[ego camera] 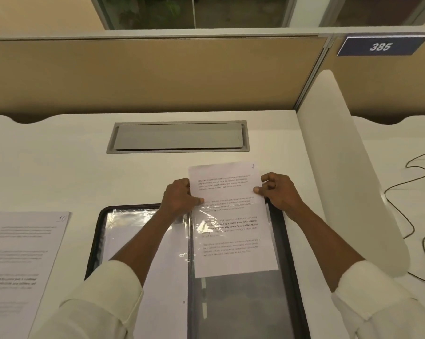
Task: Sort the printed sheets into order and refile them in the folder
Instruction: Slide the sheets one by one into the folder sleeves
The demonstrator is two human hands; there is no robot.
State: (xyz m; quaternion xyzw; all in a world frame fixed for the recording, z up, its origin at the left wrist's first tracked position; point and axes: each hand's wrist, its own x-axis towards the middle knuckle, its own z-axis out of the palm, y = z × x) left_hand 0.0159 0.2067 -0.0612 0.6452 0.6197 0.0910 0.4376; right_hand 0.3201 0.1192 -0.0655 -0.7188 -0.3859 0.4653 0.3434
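I am looking at an office cubicle. A white desk (pixel 60 167) runs up to a tan partition (pixel 157 77) in a grey frame, and a white divider (pixel 341 167) fences it off from the next bay on the right, where a blue plate (pixel 381 46) reads 385. A grey cable hatch (pixel 178 137) sits flush in the desktop, a black cable (pixel 411 226) snakes over the neighbouring desk (pixel 402 138), and paperwork lies here: a printed sheet (pixel 227 182) halfway into a clear-sleeved folder (pixel 283 241).

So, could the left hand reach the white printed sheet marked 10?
Probably yes: only the flat black folder and white desk lie between the left hand and the white sheet marked 10, though it must first release the white sheet marked 1.
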